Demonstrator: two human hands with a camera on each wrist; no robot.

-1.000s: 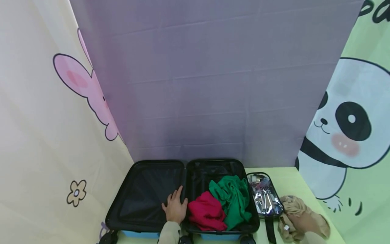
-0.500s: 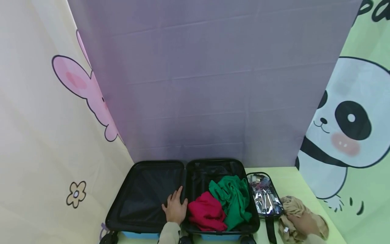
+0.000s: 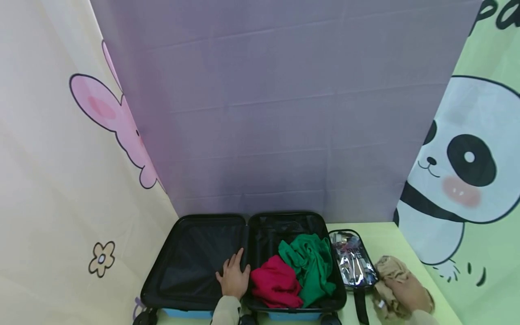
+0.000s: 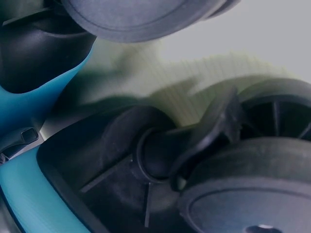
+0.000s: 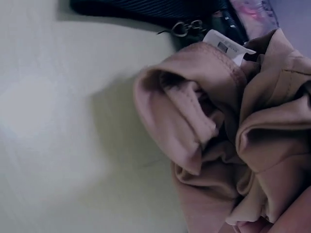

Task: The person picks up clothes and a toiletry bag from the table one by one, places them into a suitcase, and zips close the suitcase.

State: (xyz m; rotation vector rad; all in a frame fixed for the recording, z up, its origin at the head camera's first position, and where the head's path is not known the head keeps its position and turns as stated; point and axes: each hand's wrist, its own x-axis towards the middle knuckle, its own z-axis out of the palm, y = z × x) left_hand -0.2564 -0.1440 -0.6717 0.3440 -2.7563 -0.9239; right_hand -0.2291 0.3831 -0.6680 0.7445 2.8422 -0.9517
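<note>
An open black-lined suitcase (image 3: 195,262) lies flat on the table in the head view. My left hand (image 3: 234,279) rests with spread fingers on the inner edge of its left half, beside the hinge. Crumpled red cloth (image 3: 276,282) and green cloth (image 3: 308,262) fill much of the right half. To the right of the suitcase, my right hand (image 3: 408,293) grips a bunched beige garment (image 3: 393,267). The right wrist view shows the garment's folds and stitched hem (image 5: 180,116), plus a white label (image 5: 226,46); most of that hand is hidden there.
A clear-topped black-edged pouch (image 3: 353,262) lies against the suitcase's right side, its black strap (image 3: 360,307) toward me. Suitcase wheels (image 4: 243,189) and blue shell (image 4: 39,189) fill the left wrist view. A grey curtain (image 3: 264,113) hangs behind the table (image 3: 378,239).
My right hand has drawn the beige garment slightly together and shifted a little left; the garment looks more bunched. My left hand and the suitcase stay as they were.
</note>
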